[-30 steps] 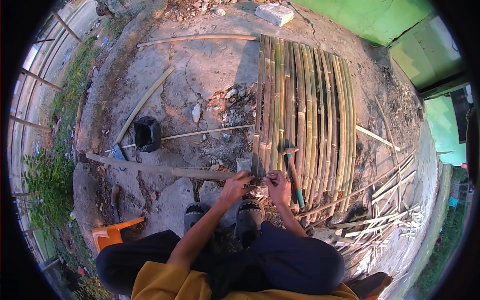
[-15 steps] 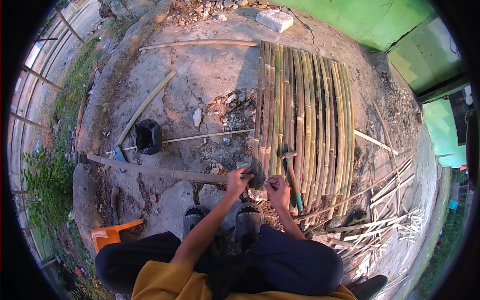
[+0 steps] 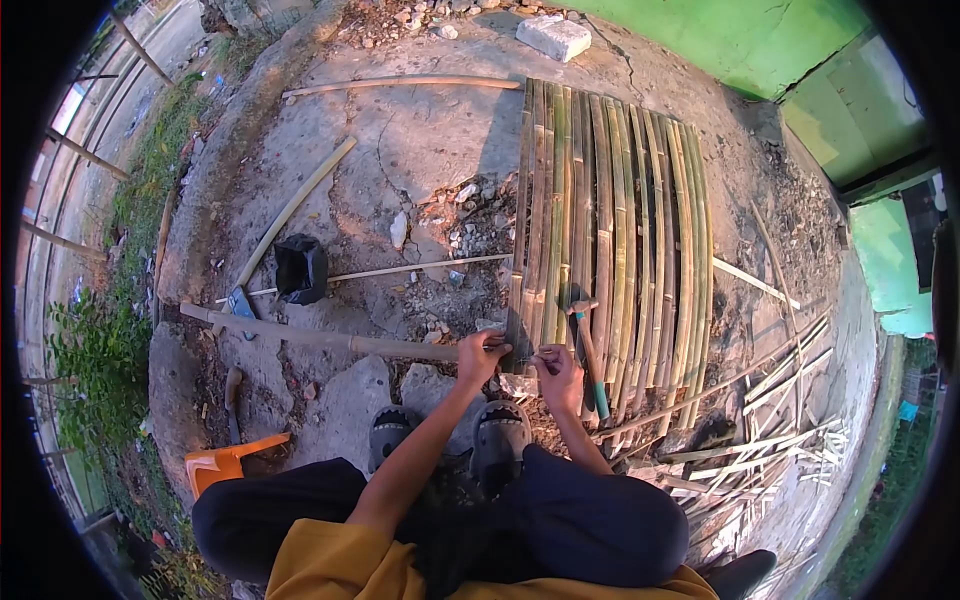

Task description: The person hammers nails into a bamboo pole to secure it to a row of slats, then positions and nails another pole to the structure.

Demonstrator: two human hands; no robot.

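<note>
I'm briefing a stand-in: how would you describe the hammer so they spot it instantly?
Start at the big panel of bamboo slats on the ground. On its near part, just right of the right hand, the hammer lies roughly along the slats. Only it has a teal grip, against the brown and yellow-green slats around it.
</note>
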